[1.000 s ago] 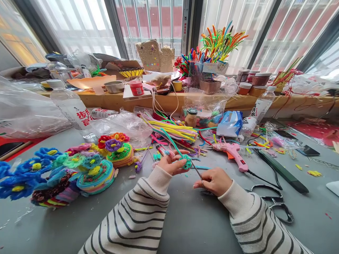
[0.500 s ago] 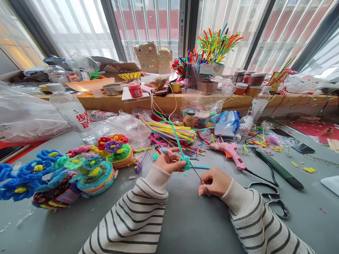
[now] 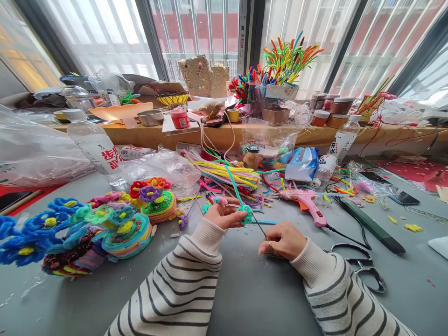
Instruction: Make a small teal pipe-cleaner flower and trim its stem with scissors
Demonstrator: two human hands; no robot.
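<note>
A teal pipe-cleaner coil (image 3: 246, 215) is being pinched between the thumb and fingertips of the left hand (image 3: 224, 215), which is being kept closed around it just above the desk (image 3: 245, 298), about midway between the left and right edges and nearer the near edge than the far one. The coil's long loose end is being left pointing up and away toward the far edge. A thin metal rod (image 3: 261, 228) is being gripped in the right hand (image 3: 283, 240), whose fingers are being kept curled shut on its lower part. The hand itself is being rested low on the desk, just right of the left hand, and the rod's upper tip is being held against the coil. Both wrists are being covered by striped sleeves. A pink glue gun (image 3: 308, 200) is being left lying beyond the right hand, with scissors (image 3: 364, 270) toward the right edge. Finished flowers (image 3: 105, 224) are being kept in a heap toward the left edge. Loose pipe cleaners (image 3: 227, 173) are being kept in a pile beyond the hands, and a bottle (image 3: 94, 144) is being kept toward the far left corner.
</note>
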